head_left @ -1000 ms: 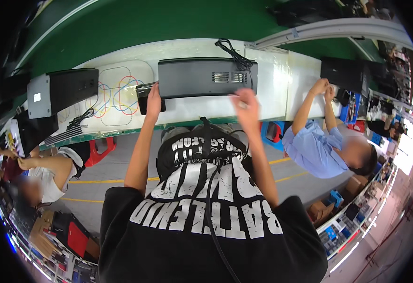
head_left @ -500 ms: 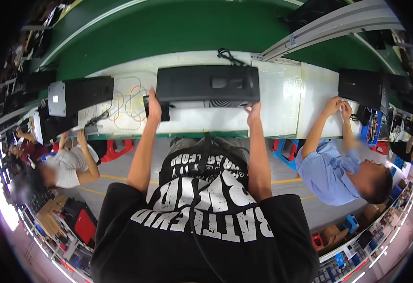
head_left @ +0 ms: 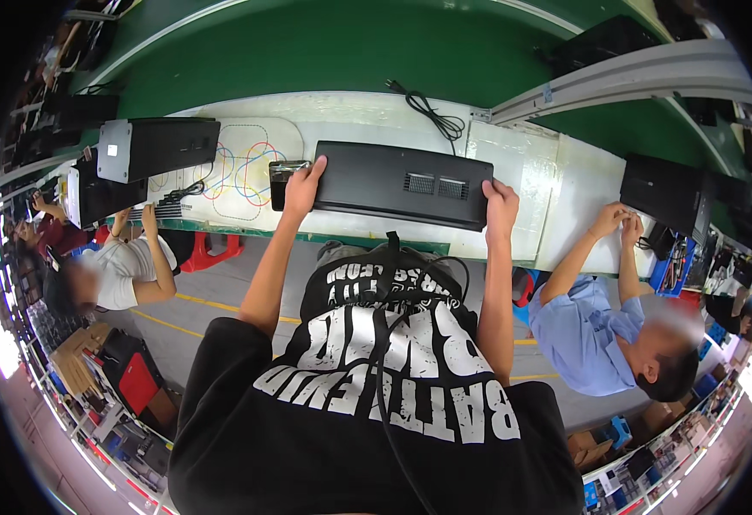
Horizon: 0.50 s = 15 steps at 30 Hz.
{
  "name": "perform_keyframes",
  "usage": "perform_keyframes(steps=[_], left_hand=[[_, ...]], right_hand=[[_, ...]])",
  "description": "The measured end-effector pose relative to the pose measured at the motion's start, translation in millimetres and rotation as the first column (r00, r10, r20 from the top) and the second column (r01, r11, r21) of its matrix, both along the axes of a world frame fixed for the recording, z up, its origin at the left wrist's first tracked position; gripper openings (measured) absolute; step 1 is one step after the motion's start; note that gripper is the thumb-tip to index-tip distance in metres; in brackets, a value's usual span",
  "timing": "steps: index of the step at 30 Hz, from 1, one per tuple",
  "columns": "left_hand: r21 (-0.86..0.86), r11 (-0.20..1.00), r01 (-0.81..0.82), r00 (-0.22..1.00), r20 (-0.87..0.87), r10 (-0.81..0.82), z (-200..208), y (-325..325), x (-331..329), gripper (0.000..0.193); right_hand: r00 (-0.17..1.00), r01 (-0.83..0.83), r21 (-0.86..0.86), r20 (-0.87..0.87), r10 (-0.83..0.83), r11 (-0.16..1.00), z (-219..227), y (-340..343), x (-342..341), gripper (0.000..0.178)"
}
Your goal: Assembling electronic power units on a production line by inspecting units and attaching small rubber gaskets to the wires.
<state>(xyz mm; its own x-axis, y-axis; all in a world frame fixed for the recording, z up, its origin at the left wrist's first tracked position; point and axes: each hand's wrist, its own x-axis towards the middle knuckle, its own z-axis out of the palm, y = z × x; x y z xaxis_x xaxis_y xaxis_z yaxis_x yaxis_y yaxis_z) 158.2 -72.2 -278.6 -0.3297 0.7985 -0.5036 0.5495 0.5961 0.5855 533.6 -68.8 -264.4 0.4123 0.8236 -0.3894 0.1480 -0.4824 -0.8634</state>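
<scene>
Between my two hands is a long black box-shaped device [head_left: 363, 182], with two small vent grilles on the side that shows. My left hand [head_left: 305, 184] grips its left end, thumb on top. The right end is held by my right hand [head_left: 501, 206], fingers wrapped round the edge. The device lies slightly slanted, its right end nearer to me. A flat dark glossy object [head_left: 280, 186] like a phone lies just left of my left hand, partly covered by it. Beyond the device rests a coiled black power cable [head_left: 430, 116].
White sheeting [head_left: 513, 180] covers the bench along a green conveyor belt [head_left: 324, 56]. At left stand black cases [head_left: 161, 148] beside a mat with coloured loops [head_left: 239, 172]. A metal bar [head_left: 625, 73] crosses at right. Co-workers sit at either side, one in blue [head_left: 595, 330].
The device has turned in my hands, so its vented side now shows, and has shifted right and toward me. My left hand has moved up onto its end. More of the power cable is visible.
</scene>
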Motion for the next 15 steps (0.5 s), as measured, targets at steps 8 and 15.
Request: perform_keyframes(steps=[8,15], left_hand=[[0.162,0.977,-0.136,0.949,0.304,0.082,-8,-61,14,0.055],[0.289,0.939,-0.186,0.976,0.164,0.143,-72,-84,-49,0.036]], right_hand=[[0.99,-0.071,0.152,0.135,0.051,0.986,-29,-68,6,0.032],[0.995,0.067,0.109,0.061,-0.074,0.992,-6,-77,9,0.033]])
